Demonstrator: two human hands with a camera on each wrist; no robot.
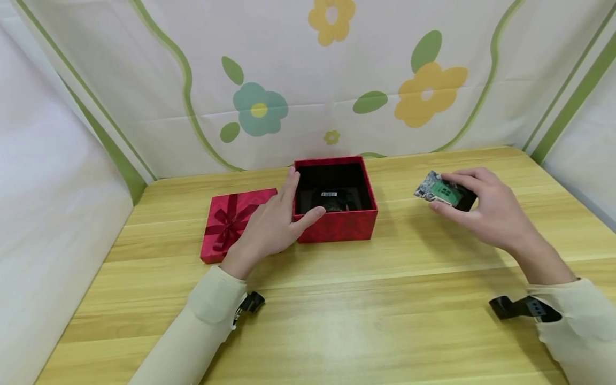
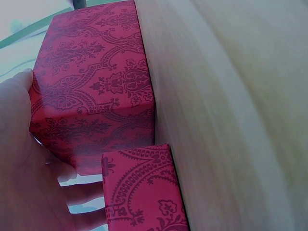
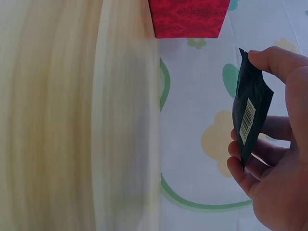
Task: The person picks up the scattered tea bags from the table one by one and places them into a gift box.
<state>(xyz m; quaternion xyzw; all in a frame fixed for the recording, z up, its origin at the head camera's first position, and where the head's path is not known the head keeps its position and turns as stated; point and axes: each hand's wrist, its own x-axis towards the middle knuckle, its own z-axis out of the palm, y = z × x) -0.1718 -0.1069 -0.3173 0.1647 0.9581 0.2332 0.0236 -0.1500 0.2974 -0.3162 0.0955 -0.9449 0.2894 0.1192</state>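
A red patterned gift box [image 1: 337, 226] without its lid stands near the back of the table. My left hand [image 1: 271, 224] rests against its front left corner, fingers straight along the left side, thumb over the front rim. Inside the dark box lies a black packet [image 1: 332, 201] with a white barcode label. To the right of the box, my right hand [image 1: 491, 206] holds up a small flat sachet [image 1: 445, 191], pinched between thumb and fingers. One face is grey-patterned with a green area; in the right wrist view its dark back [image 3: 249, 113] shows a barcode.
The red box lid [image 1: 231, 220] with a dark red ribbon bow lies left of the box, partly behind my left hand. Behind the wooden table [image 1: 337, 321] hangs a white curtain [image 1: 308, 80] printed with flowers. White cloth also borders both sides.
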